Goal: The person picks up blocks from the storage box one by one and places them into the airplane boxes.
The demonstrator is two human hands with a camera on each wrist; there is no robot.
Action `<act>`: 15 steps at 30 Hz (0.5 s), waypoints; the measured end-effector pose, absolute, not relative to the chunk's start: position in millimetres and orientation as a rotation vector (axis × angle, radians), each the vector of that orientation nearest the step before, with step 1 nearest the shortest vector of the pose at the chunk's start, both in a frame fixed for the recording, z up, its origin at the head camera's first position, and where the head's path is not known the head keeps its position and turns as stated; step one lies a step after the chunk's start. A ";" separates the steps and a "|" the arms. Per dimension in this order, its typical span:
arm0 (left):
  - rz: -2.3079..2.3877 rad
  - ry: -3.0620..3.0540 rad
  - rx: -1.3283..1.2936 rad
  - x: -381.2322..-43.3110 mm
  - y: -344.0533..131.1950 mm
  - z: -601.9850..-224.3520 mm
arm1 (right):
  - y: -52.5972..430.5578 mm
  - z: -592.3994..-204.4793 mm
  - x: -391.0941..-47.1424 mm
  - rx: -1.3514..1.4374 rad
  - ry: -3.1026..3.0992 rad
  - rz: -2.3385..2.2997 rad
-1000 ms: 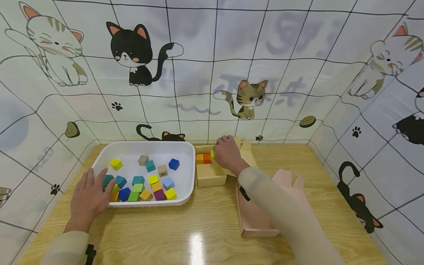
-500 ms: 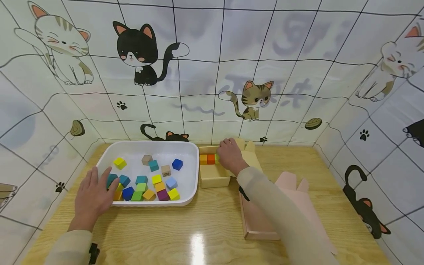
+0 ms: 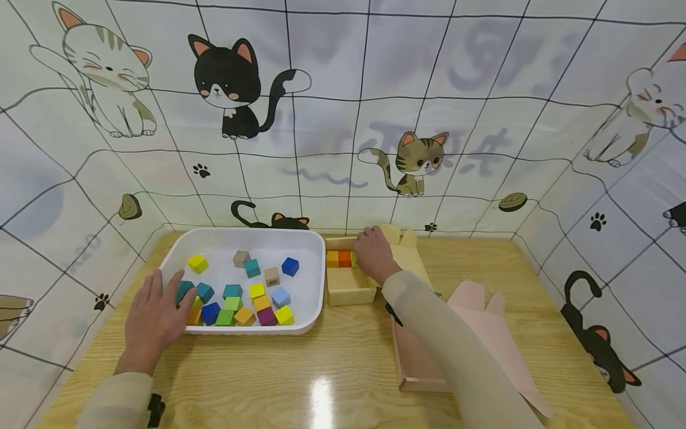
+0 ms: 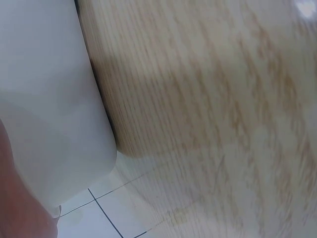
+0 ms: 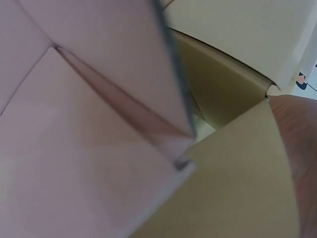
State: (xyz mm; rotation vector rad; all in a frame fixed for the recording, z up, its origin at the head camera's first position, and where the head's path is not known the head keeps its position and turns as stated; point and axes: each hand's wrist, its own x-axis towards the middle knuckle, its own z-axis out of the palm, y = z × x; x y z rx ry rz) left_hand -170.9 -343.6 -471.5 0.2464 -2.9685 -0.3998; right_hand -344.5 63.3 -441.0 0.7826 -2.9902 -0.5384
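RH by blk in yel. box; grip unclear; LH (relaxed) on tray

One tray carries nineteen visible cubes; right of the tray stand one pink box and one yellow box with three cubes visible.

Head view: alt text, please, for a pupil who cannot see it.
A person's right hand reaches into a yellow box holding orange blocks; the left hand rests at a white tray of coloured blocks. A pink box lies open nearby.
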 end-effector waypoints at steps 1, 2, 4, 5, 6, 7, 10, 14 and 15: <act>-0.399 -2.967 0.246 -170.8 -343.2 -471.8 | 63.9 -441.1 -343.9 0.784 -2.987 -0.538; -0.395 -2.966 0.247 -170.8 -342.8 -472.3 | 64.5 -441.2 -343.3 0.785 -2.985 -0.542; -0.390 -2.966 0.249 -170.7 -342.3 -473.2 | 65.6 -441.6 -342.8 0.787 -2.981 -0.547; -0.388 -2.965 0.249 -170.8 -342.0 -473.4 | 66.2 -441.7 -342.8 0.789 -2.980 -0.554; -0.385 -2.964 0.249 -170.9 -341.9 -473.7 | 66.8 -441.8 -343.0 0.791 -2.979 -0.561; -0.383 -2.965 0.250 -171.0 -341.7 -473.8 | 67.5 -441.8 -343.4 0.792 -2.977 -0.565; -0.381 -2.965 0.250 -171.4 -341.6 -473.9 | 69.1 -439.4 -344.9 0.791 -2.983 -0.551; -0.367 -2.958 0.248 -171.9 -342.7 -474.1 | 72.0 -429.6 -343.2 0.765 -3.001 -0.434; -0.366 -2.958 0.247 -172.1 -343.0 -474.3 | 73.3 -426.5 -341.5 0.755 -3.010 -0.398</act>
